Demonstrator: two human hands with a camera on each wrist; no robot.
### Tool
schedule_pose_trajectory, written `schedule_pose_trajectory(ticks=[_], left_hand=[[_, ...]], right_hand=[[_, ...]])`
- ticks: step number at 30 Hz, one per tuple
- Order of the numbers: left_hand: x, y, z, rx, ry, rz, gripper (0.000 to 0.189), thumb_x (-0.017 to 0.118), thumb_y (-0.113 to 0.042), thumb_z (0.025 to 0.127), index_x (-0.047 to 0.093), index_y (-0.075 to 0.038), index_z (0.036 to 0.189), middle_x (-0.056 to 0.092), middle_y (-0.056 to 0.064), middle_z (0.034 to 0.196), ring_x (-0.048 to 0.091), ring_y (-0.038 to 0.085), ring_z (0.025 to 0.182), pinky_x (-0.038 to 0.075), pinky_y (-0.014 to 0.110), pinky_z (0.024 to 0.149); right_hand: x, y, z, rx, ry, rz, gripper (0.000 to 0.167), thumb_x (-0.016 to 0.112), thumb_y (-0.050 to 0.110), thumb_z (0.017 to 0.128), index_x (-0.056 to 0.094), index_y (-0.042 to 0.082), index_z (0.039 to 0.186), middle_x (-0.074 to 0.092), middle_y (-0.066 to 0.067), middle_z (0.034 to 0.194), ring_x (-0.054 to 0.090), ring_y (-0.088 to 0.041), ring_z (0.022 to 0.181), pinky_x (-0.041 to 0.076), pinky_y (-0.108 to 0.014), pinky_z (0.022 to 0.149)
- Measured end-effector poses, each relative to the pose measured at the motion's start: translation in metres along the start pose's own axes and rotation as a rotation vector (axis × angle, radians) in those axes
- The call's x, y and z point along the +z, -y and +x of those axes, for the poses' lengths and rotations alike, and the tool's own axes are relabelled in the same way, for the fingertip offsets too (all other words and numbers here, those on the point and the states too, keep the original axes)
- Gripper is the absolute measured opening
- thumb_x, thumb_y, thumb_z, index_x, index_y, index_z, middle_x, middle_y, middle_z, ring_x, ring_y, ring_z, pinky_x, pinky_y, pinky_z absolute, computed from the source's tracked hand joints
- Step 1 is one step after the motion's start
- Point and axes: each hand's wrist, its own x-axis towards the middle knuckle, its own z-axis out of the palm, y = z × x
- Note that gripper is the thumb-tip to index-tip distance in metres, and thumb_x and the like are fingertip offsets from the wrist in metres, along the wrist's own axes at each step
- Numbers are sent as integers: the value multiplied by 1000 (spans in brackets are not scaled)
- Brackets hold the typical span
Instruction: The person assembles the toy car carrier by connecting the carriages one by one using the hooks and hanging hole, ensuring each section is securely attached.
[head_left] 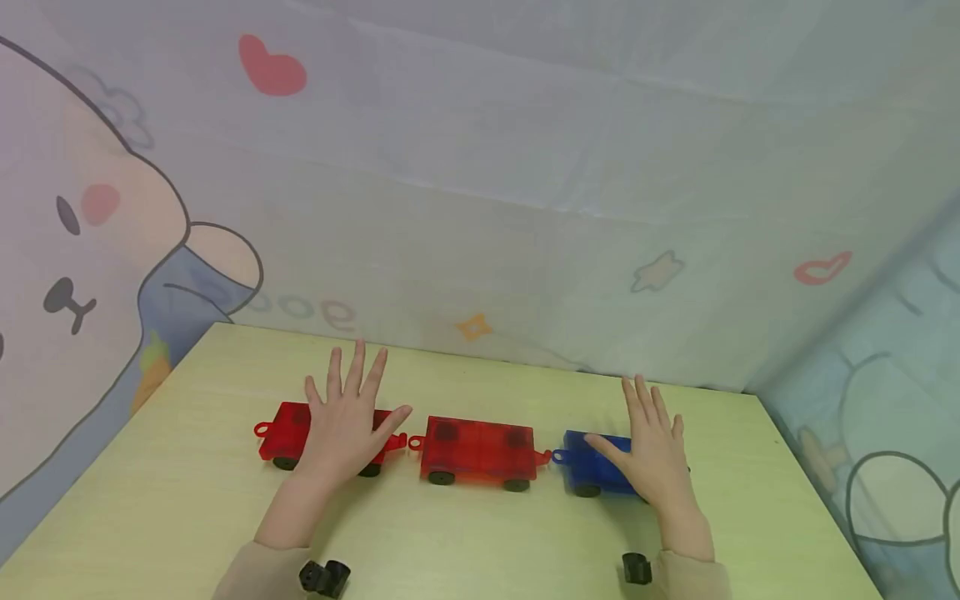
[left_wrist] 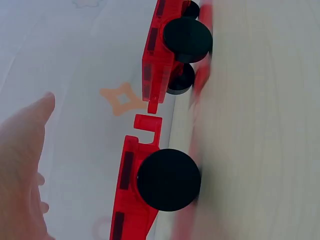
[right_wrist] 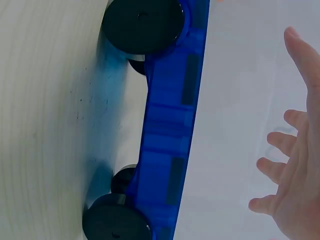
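Observation:
Three translucent toy train cars with black wheels stand in a row on the table. My left hand, fingers spread, hovers over the left red car and hides its middle. The middle red car has neither hand on it. Above the blue car is my right hand, fingers straight, covering its right part. In the left wrist view, the hook of the left red car lies close to the end of the middle one. The right wrist view shows the right hand apart from the blue car.
The pale wooden table ends at a printed cloth backdrop along its back edge. More cloth hangs at the right side. A small black device sits at the left wrist and another black device at the right.

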Motion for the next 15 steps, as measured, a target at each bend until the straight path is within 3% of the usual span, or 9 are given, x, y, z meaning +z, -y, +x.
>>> schedule_pose_trajectory(ticks=[9, 15], left_hand=[[4, -4, 2, 97, 72, -115, 94, 60, -52, 90, 11, -8, 158, 3, 15, 165, -1, 41, 151, 6, 69, 115], [6, -11, 1, 106, 108, -164, 106, 68, -51, 85, 8, -3, 157, 6, 15, 165, 3, 40, 151, 10, 66, 117]], right_hand=[[-3, -12, 1, -52, 16, 53, 107, 75, 48, 81, 16, 1, 156, 19, -26, 159, 16, -46, 147, 13, -71, 113], [-2, -18, -2, -39, 53, 95, 108, 77, 46, 80, 14, -1, 155, 19, -27, 159, 18, -47, 146, 14, -66, 116]])
